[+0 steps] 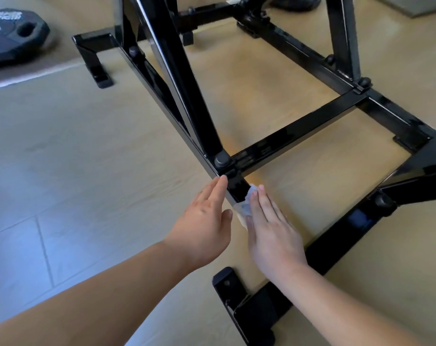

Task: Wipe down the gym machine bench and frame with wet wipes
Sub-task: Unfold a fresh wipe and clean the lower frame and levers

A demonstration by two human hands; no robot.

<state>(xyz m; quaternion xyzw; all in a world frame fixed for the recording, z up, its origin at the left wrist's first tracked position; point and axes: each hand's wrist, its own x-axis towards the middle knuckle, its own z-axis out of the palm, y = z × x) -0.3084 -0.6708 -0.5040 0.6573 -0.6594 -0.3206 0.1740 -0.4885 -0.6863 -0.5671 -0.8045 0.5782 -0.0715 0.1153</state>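
Pale wood-look flooring (274, 78) fills most of the frame, giving way to grey tiles (24, 221) at the lower left. Your right hand (271, 231) lies flat, fingers straight, pressing a crumpled wet wipe (246, 207) against the black base rail (235, 188) just below centre. The wipe is pinned between palm and rail rather than clenched. Your left hand (207, 221) is open with fingers extended, its fingertips touching the opposite side of the same rail, holding nothing. Both hands sit just below the joint where a grey bolt cap (221, 159) marks the meeting of the rail, a crossbar (299, 131) running toward the right, and an upright post (177, 63) rising to the upper centre. A second black rail (336, 236) runs diagonally at the lower right, ending in a foot plate (226, 283) at the bottom centre. A black weight plate (14, 36) lies on the floor in the upper left corner, well apart from the frame.
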